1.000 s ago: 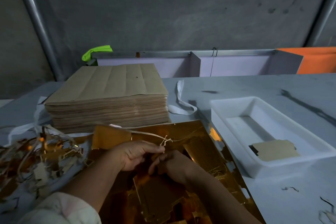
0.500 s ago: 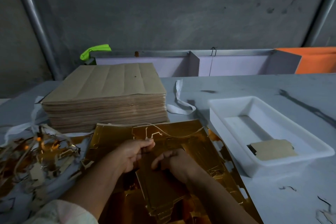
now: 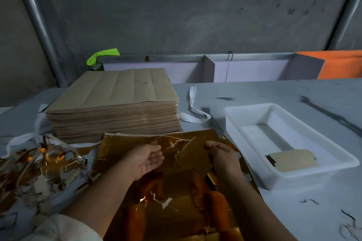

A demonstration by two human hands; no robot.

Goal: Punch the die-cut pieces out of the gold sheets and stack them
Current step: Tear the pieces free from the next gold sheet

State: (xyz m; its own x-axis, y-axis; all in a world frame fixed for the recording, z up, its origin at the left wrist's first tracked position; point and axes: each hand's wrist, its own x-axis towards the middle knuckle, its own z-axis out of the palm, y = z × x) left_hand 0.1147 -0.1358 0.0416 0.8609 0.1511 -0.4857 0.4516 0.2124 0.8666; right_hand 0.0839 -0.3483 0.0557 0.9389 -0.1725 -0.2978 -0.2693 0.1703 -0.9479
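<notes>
Gold sheet (image 3: 184, 221) is lying flat on the grey table (image 3: 293, 211), just left of the white tray (image 3: 313, 174), with its cut lines showing pale. Left of the tray, the right hand (image 3: 223, 155) is curling its fingers round the right edge of a gold piece (image 3: 193, 157), which is sitting over the sheet between both hands. Further left of the tray, the left hand (image 3: 146, 159) is resting palm-up beside that piece, fingers loose and holding nothing. A tan piece (image 3: 291, 160) is lying inside the tray. A brown paper stack (image 3: 117, 107) is standing beyond and left of the tray.
</notes>
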